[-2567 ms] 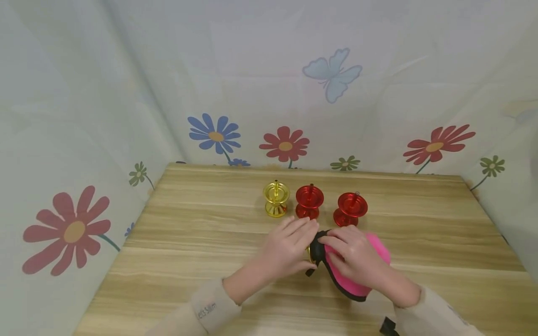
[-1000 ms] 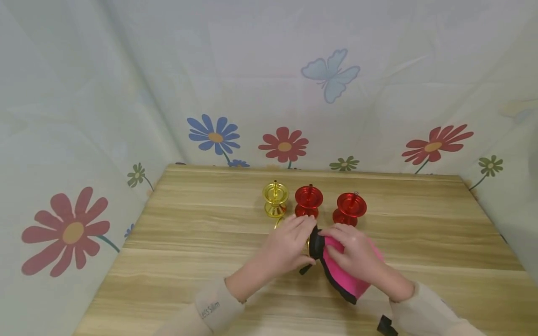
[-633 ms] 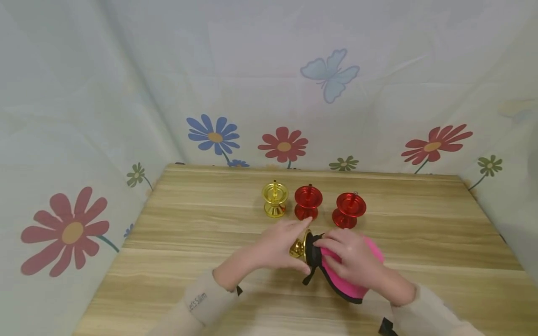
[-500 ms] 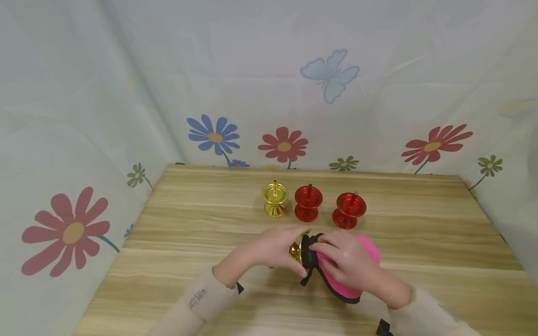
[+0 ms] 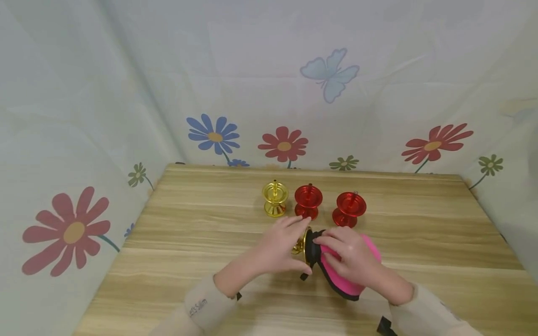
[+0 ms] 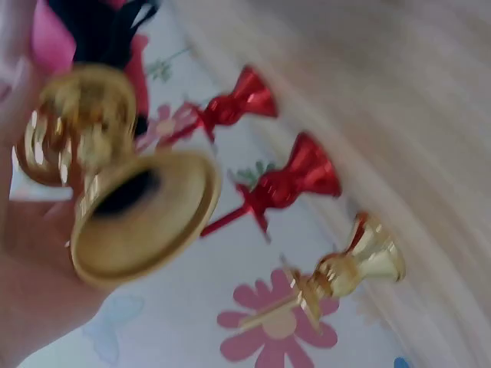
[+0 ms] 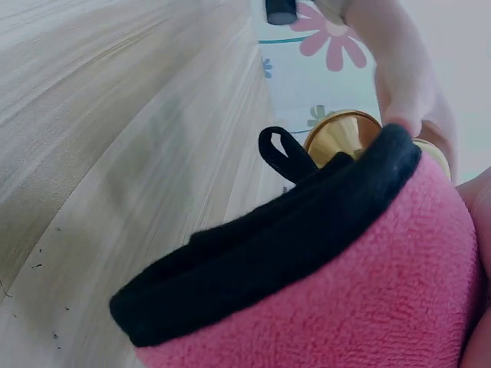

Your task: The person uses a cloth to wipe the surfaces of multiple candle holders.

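Tilted on its side above the table is a shiny gold candle holder (image 5: 299, 246), gripped between the thumb and fingers of my left hand (image 5: 273, 247). Its hollow base (image 6: 146, 222) faces the left wrist camera. My right hand (image 5: 350, 255) holds a pink plush cloth mitt (image 5: 342, 280) with black edging, its fingers pinching the black band (image 5: 312, 248) against the holder's dish end. The band covers that end in the head view. A black loop (image 7: 284, 151) hangs from the mitt in the right wrist view.
Behind the hands stand another gold candle holder (image 5: 275, 198) and two red ones, the middle (image 5: 308, 200) and the right (image 5: 349, 208), all upright on the wooden table (image 5: 201, 210). A flowered curtain (image 5: 248, 93) hangs along the back and sides.
A second ago my left hand covered most of the held candle holder; its gold base now shows beside the thumb. Both hands shift slightly to and fro, holding holder and mitt throughout.
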Tool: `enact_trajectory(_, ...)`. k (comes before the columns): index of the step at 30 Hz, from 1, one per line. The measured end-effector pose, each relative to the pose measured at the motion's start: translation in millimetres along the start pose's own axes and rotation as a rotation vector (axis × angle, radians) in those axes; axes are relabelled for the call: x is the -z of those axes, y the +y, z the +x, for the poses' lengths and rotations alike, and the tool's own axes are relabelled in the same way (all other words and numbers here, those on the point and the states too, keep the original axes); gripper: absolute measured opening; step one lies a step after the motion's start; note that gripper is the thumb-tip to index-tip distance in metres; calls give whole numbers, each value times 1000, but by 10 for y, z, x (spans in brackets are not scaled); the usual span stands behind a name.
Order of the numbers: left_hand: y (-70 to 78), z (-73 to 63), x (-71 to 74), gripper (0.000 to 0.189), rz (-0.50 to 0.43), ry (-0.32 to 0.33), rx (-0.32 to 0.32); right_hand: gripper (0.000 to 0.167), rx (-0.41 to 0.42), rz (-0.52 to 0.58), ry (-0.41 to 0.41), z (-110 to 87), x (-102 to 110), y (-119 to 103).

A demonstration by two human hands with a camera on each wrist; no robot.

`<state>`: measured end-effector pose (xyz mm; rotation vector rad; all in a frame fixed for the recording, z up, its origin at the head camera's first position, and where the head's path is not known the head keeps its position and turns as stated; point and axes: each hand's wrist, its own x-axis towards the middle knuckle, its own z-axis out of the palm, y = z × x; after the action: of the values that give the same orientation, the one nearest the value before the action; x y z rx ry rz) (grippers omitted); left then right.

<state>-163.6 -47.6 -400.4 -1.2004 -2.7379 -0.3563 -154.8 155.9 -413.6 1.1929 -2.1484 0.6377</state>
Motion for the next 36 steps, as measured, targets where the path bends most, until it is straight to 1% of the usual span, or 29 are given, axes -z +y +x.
enact_trajectory(1, -18, 9, 20, 101, -55, -44, 13, 14, 9, 2, -3, 0, -3, -4)
enact_trajectory(2, -34, 17, 40, 100, -103, -83, 22, 20, 16, 2, -7, 1, -7, -9)
enact_trajectory(4, -59, 28, 68, 97, -171, -138, 33, 33, 22, 3, -16, -1, -15, -19)
enact_trajectory(5, -65, 32, 78, 95, -192, -155, 36, 37, 20, 6, -20, -2, -17, -23)
enact_trajectory(7, -71, 36, 78, 90, -212, -157, 38, 33, 29, 13, -10, 3, -20, -23)
enact_trajectory(11, -71, 24, 44, 85, -216, -99, 49, 25, 34, 21, 9, 22, 0, -8)
enact_trajectory(15, -76, -3, 4, 86, -199, -33, 75, 30, -4, 34, 17, 35, 57, 13)
enact_trajectory(17, -81, -16, -7, 87, -177, -16, 95, 35, -34, 51, 18, 31, 90, 22)
enact_trajectory(20, -91, -36, -25, 89, -166, -7, 126, 38, -66, 75, 21, 10, 126, 46)
enact_trajectory(22, -100, -51, -34, 89, -180, -1, 154, 34, -83, 101, 26, -9, 154, 70)
enact_trajectory(23, -104, -61, -39, 89, -188, 6, 167, 27, -95, 111, 31, -19, 169, 85)
enact_trajectory(24, -112, -71, -43, 88, -200, 15, 185, 22, -112, 127, 35, -32, 185, 101)
enact_trajectory(25, -117, -82, -45, 87, -220, 28, 204, 20, -135, 142, 38, -44, 206, 115)
enact_trajectory(29, -136, -119, -55, 83, -318, 86, 289, 43, -238, 193, 56, -90, 281, 153)
enact_trajectory(31, -138, -128, -62, 82, -375, 115, 330, 45, -275, 199, 60, -108, 302, 158)
enact_trajectory(34, -123, -128, -79, 80, -445, 158, 371, 44, -296, 215, 58, -124, 300, 147)
enact_trajectory(36, -106, -120, -94, 80, -491, 179, 378, 43, -284, 258, 65, -124, 272, 132)
